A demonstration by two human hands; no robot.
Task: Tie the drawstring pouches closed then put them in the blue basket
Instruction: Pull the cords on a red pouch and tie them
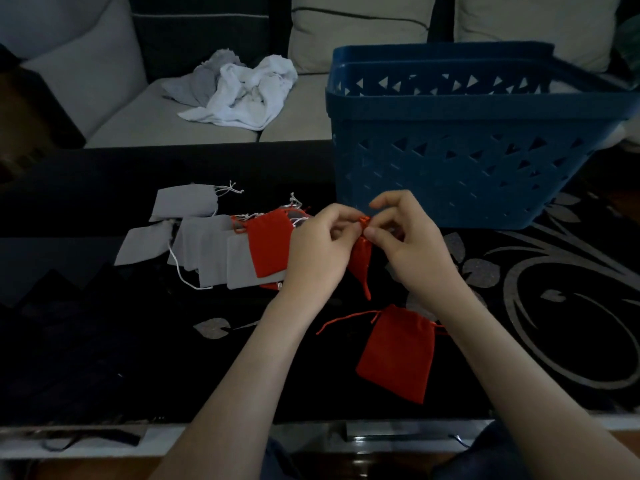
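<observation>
Both hands are up over the surface and close together. Left hand (322, 244) and right hand (405, 244) each pinch the thin red cord (363, 220) at the gathered mouth of a small red fabric drawstring pouch (362, 268). The pouch hangs between them, its body drooping toward the black surface with silver leaf pattern (571, 244). Looks like mid-knot, but I can't tell if it's cinched because the fingers cover it. A blue perforated plastic basket (467, 168) sits just behind the hands on the right half of the surface; its inside isn't visible from this angle. A second flat red pouch (398, 355) lies nearer the person, between the forearms, with its cords splayed loose, so it looks untied. Left of the hands is an overlapping pile of flat grey fabric pouches with white cords (207, 251), with a third red pouch (272, 245) on top. The crumpled white cloth (242, 91) on the grey sofa (156, 123) behind isn't relevant. Handling, my read: the pouches are light, limp and apparently empty, so they fold and swing when lifted, and they're not fragile. The cord is thin and probably slick, so pinch it close to the mouth, one end per hand, and pull outward to cinch. For the drop, hold it by the knot or neck and let the body dangle. The basket wall is tall but near, so it's an easy lift over the rim.
</observation>
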